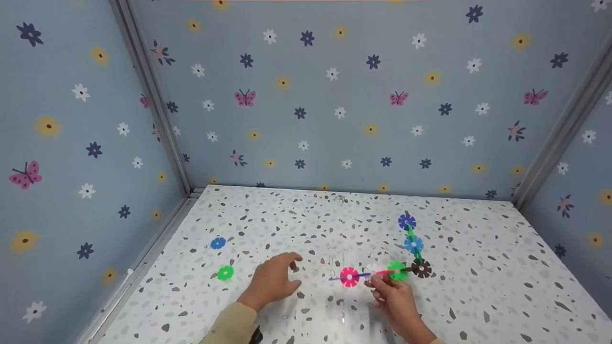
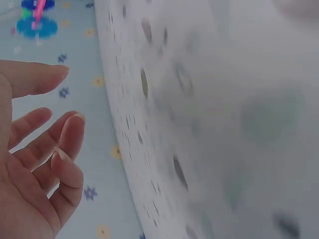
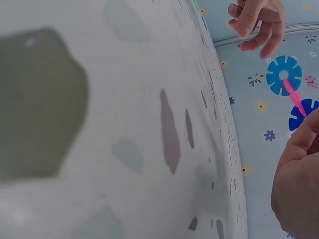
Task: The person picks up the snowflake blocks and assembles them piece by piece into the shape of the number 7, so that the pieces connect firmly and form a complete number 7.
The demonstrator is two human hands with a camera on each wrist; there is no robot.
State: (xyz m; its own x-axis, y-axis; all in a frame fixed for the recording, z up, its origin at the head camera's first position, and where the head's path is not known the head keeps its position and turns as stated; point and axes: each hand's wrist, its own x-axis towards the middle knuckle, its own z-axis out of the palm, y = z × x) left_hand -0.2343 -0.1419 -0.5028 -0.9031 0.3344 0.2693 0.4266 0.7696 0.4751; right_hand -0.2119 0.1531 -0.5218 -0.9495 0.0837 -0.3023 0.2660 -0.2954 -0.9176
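A chain of interlocked plastic snowflake discs bends in an L. It runs from a pink disc (image 1: 344,275) through a green disc (image 1: 396,265) to a brown disc (image 1: 427,270), then away to a light blue disc (image 1: 408,243) and a dark blue disc (image 1: 402,221). Edge-on discs sit between them. My right hand (image 1: 399,301) pinches the chain between the pink and green discs. To its left, my left hand (image 1: 273,279) hovers over the table with thumb and fingers apart, holding nothing. The right wrist view shows a light blue disc (image 3: 274,77) joined to a pink edge-on one (image 3: 294,98) beyond the right hand.
Two loose discs, one blue (image 1: 213,243) and one green (image 1: 221,273), lie on the speckled table (image 1: 172,286) left of my left hand. Flower-patterned panels (image 1: 334,95) with grey corner posts (image 1: 158,100) enclose the table at the back and sides.
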